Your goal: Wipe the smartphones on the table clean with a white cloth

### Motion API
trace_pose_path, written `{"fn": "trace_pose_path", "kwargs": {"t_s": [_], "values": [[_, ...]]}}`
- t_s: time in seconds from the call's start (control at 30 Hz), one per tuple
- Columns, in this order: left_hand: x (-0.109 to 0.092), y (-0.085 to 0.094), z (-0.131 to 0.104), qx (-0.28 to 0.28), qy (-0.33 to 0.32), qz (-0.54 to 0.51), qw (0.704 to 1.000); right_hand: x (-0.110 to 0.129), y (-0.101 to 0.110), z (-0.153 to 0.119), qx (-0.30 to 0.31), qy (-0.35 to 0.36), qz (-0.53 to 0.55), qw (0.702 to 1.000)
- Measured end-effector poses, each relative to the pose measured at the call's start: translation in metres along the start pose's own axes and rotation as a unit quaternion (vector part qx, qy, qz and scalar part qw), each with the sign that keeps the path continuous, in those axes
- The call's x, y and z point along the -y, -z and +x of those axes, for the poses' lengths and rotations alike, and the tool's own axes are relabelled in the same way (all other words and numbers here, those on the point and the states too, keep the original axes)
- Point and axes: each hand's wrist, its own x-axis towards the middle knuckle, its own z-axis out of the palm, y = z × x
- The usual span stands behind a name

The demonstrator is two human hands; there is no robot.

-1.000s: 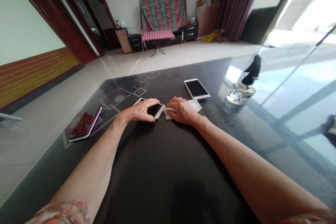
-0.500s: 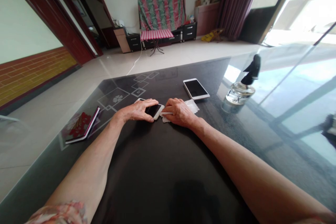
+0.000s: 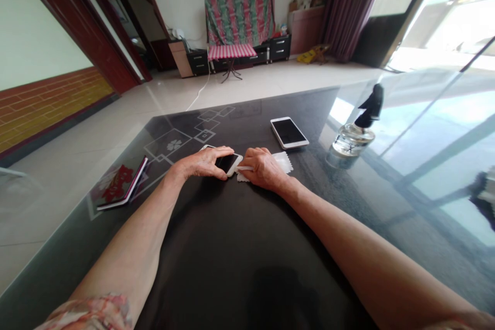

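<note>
A white-edged phone lies on the dark glossy table, partly covered by my left hand, whose thumb and fingers grip its two long sides. Against the phone's right end is my right hand, its fingers closed on a white cloth with a zigzag edge. Part of the cloth spreads out on the table beyond that hand. Behind the cloth, a second white phone rests with its dark screen up, touched by neither hand.
A clear glass bottle with a black spray top stands at the right. At the left lies a red-patterned booklet. A black and white object is at the right edge. Beyond the table is a small striped table.
The fingers of my right hand have shifted very slightly at the phone's end, and the cloth beside them has moved a little. My left hand keeps its hold.
</note>
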Motion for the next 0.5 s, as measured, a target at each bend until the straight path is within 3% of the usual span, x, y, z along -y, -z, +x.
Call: {"fn": "trace_pose_path", "kwargs": {"t_s": [0.13, 0.2, 0.4, 0.5], "values": [[-0.0023, 0.0009, -0.0005, 0.008, 0.01, -0.003, 1.0, -0.0059, -0.0038, 0.0021, -0.035, -0.113, -0.02, 0.993], [-0.0038, 0.0014, -0.0007, 0.007, 0.015, -0.002, 1.0, -0.0066, -0.0048, 0.0023, -0.043, -0.131, -0.024, 0.99], [-0.0053, 0.0023, -0.0009, 0.003, 0.011, 0.006, 1.0, 0.0, -0.0038, 0.0001, -0.014, -0.006, -0.001, 1.0], [-0.0041, 0.0019, -0.0009, 0.0, 0.011, 0.009, 1.0, 0.0014, -0.0033, -0.0001, -0.008, 0.022, 0.018, 1.0]]}}
